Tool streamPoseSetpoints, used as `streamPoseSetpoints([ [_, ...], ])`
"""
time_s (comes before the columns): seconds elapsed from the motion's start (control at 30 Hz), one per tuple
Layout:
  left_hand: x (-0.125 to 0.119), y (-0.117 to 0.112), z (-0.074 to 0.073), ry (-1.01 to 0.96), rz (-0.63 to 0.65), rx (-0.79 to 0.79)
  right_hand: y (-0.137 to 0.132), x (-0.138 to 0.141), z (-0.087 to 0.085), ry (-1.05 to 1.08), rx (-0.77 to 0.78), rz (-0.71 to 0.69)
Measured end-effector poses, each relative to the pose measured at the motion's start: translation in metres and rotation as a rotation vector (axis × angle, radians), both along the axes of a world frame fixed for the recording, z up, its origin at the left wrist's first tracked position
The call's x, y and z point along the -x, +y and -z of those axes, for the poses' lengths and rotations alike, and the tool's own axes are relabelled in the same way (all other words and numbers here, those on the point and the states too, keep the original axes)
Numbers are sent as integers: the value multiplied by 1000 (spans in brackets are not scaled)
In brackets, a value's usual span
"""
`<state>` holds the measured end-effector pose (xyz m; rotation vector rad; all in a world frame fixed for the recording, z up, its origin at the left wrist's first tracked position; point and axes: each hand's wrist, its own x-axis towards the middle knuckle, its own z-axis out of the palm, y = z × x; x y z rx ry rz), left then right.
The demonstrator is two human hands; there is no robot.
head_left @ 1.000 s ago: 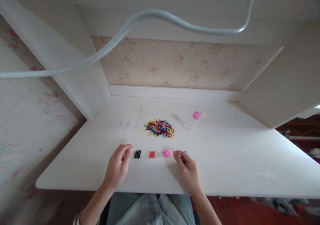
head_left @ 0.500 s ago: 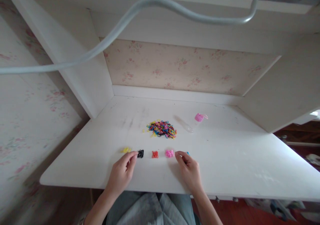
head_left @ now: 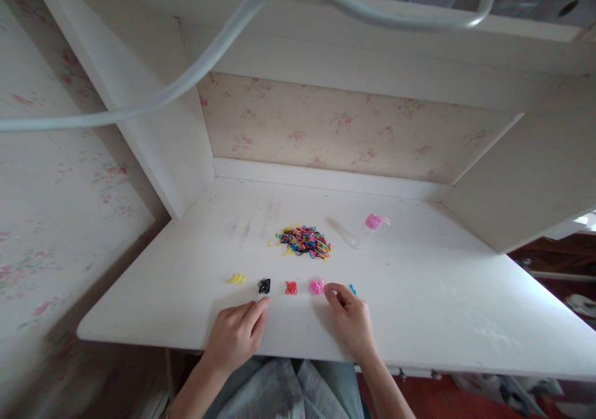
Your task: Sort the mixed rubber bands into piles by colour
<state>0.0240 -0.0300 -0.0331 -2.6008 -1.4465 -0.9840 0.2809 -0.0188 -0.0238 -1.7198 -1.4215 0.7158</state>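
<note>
Small rubber bands lie on the white desk in a row of little piles: yellow bands (head_left: 237, 279), black bands (head_left: 264, 286), red bands (head_left: 291, 288), pink bands (head_left: 317, 287) and blue bands (head_left: 352, 290). Just in front of the black pile, my left hand (head_left: 241, 330) rests low with its fingers closed, and nothing shows in them. My right hand (head_left: 349, 315) has thumb and forefinger pinched at the right edge of the pink pile. Whether a band is between those fingertips is too small to tell. Behind the row is a mixed heap of coloured rubber bands (head_left: 305, 241).
A clear plastic tube-like piece (head_left: 344, 233) and a pink lid-like item with a loop (head_left: 374, 221) lie behind the heap, to the right. A pale cable (head_left: 200, 71) crosses in front of the shelf above. The desk (head_left: 442, 295) has side panels and a back wall.
My left hand has drawn back from the black pile toward me and slightly right, uncovering it. My right hand stays by the pink pile. The view has shifted slightly.
</note>
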Motion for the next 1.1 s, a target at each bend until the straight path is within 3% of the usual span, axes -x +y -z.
streamPoseSetpoints([
  [0.4,-2,1,-3,32,-18,21,-2,3,-4,-108,27,27],
  [0.6,0,3,-1,-29,-42,25,26,-4,-35,-542,133,-2],
  [0.7,1,5,1,-91,-64,26,51,-6,-47,-729,281,1],
  [0.8,1,6,2,-128,-80,24,69,-6,-46,-788,384,-26],
  [1.1,1,6,0,-121,-87,37,78,-5,-35,-780,364,-47],
])
